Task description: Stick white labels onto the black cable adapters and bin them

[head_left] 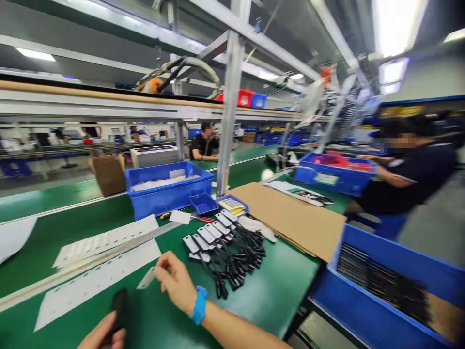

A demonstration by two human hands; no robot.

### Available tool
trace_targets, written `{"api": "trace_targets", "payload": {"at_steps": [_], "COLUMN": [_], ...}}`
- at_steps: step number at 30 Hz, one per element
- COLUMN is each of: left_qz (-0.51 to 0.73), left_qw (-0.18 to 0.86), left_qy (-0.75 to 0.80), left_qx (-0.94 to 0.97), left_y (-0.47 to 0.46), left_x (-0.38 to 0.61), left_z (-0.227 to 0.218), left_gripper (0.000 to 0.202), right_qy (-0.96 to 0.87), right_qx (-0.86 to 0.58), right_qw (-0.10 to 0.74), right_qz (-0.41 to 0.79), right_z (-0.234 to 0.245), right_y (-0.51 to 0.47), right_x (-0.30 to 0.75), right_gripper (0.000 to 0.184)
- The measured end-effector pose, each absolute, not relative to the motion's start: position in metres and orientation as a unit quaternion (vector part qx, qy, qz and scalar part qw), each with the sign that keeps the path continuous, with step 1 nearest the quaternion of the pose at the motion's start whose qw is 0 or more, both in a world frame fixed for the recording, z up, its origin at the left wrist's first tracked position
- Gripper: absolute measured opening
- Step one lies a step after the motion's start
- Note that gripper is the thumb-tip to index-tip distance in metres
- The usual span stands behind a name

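At the bottom edge, my left hand grips a black elongated object, blurred, its kind unclear. My right hand, with a blue band on its wrist, pinches a small whitish label with a dark rectangle on it. Beneath and left of that label lies a white printed sheet with a row of small marks. A second such sheet lies behind a long metal ruler. To the right of my right hand is a pile of black cable-like pieces, several with white tags.
A blue bin and a small blue tray stand behind the sheets. Flat cardboard covers the bench's right side. A blue crate of black parts sits at right. A person sits beyond it; another person is farther back.
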State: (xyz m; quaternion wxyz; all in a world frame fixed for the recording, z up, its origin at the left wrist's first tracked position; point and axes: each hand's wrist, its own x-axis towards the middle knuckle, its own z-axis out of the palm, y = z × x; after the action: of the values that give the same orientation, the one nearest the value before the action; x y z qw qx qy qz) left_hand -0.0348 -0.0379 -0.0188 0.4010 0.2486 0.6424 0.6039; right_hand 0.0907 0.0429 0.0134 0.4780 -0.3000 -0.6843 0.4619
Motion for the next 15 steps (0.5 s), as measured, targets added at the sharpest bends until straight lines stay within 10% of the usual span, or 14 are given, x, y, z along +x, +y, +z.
{"api": "trace_targets", "payload": {"at_steps": [15], "left_qz": [0.539], "left_qw": [0.645], "left_qy": [0.47], "left_qx": [0.27], "left_y": [-0.088], "left_x": [-0.035], "left_z": [-0.007], "left_gripper": [0.068], "right_qy": [-0.646], "right_qx": [-0.253], "right_qw": [0.391], "right_qz": [0.605], "right_z": [-0.005], "right_y": [0.032], "right_x": [0.103], "right_gripper": [0.03]}}
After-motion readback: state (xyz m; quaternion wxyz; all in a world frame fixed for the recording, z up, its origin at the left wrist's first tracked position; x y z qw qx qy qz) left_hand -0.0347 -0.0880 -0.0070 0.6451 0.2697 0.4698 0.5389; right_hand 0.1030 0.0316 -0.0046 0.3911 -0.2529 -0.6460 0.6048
